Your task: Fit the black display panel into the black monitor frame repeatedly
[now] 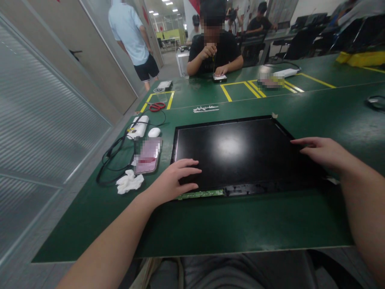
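A black LCD screen panel (240, 156) lies face up on the green table, light glaring off its middle. Along its near edge runs a narrow green circuit board (201, 195) beside a dark strip. My left hand (177, 176) rests at the panel's near left corner, fingers spread over the surface. At the right edge is my right hand (323, 152), its fingers stretched out over the frame and its thumb partly apart from them. Neither hand is closed around anything that I can see.
Left of the panel lie a phone (148, 156), crumpled tissue (129, 182), a white oval case (154, 132), black cables (104, 164) and red-handled scissors (157, 106). Small white pieces (205, 108) lie beyond the panel. Across the table a person (215, 52) works on a small device (219, 78).
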`<state>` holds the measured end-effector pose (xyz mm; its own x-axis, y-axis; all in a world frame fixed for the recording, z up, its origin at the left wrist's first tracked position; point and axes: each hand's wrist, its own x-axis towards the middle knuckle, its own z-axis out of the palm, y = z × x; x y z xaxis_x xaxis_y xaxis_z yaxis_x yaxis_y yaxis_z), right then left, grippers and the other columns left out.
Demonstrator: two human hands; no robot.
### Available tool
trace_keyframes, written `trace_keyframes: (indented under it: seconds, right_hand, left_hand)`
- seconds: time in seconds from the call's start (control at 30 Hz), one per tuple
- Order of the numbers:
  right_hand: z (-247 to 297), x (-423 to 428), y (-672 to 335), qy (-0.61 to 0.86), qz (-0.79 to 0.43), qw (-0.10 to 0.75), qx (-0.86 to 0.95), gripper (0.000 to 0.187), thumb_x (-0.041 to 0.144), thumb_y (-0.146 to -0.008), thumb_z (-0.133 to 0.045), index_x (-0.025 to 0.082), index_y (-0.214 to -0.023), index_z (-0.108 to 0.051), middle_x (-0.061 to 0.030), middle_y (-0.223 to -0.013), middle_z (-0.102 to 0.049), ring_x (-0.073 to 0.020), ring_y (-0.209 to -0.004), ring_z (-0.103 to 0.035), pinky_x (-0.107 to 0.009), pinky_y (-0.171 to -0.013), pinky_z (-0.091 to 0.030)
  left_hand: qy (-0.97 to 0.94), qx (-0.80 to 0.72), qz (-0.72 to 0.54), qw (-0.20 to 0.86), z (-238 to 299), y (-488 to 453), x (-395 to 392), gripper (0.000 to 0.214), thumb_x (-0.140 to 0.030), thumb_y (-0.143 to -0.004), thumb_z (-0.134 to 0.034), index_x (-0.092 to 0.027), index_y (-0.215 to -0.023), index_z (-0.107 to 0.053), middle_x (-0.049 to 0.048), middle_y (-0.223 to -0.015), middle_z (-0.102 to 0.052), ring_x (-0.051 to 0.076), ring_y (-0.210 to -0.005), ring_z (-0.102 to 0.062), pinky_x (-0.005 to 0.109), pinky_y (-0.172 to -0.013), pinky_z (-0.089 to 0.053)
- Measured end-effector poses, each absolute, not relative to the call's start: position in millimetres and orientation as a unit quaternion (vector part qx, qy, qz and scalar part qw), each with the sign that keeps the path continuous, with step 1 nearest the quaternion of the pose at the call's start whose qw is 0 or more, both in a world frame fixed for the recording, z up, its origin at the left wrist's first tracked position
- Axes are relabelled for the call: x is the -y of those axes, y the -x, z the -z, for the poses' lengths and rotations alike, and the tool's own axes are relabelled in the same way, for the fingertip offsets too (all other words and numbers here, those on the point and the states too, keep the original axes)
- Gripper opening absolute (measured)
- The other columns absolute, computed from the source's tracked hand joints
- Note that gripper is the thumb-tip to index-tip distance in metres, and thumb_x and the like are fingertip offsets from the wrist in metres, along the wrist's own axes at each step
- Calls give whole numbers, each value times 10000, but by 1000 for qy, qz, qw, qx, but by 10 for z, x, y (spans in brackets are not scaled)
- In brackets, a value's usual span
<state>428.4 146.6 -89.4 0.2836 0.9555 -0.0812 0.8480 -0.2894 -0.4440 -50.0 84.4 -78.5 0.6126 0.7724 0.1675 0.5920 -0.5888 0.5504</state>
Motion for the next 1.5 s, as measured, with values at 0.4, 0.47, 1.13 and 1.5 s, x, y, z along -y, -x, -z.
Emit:
trace_keyframes:
  seconds: [0.4,0.47,1.13,1.5]
  right_hand:
    - [780,-1434,-4148,801,-187,130,554,483,447,-780,-619,159,-1154,-723,-62,-761,-663,-229,-719,-623,-357,-694,-468]
    - [790,-1437,-4162,792,-168,120,575,534,521,-743,-647,163,-1132,-721,-50,-729,-627,-231,-677,-604,-367,-663,-460]
    - [883,-1459,-4295,754,-153,109,629,746,623,-605,-730,148,-1180,-706,-120,-982,-667,-285,-890,-642,-410,-790,-512]
    - [867,-1462,-4299,766,-154,94,618,689,609,-608,-741,164,-1134,-725,-103,-945,-657,-292,-884,-654,-413,-788,-523]
  left_hand:
    - [-894,-357,-160,220,710,569,-855,298,-287,-929,-649,-235,-1209,-735,119,-1401,-637,266,-1292,-591,452,-1099,-476]
    - [-895,-356,-152,222,694,586,-854,306,-287,-929,-647,-243,-1221,-730,114,-1407,-634,265,-1291,-592,448,-1095,-480]
    - [-887,-366,-153,237,708,589,-835,333,-248,-905,-658,-260,-1230,-729,99,-1408,-637,265,-1305,-589,447,-1104,-479]
    - [-883,-369,-159,240,737,578,-837,323,-254,-899,-677,-270,-1216,-736,95,-1408,-638,271,-1310,-586,468,-1104,-478]
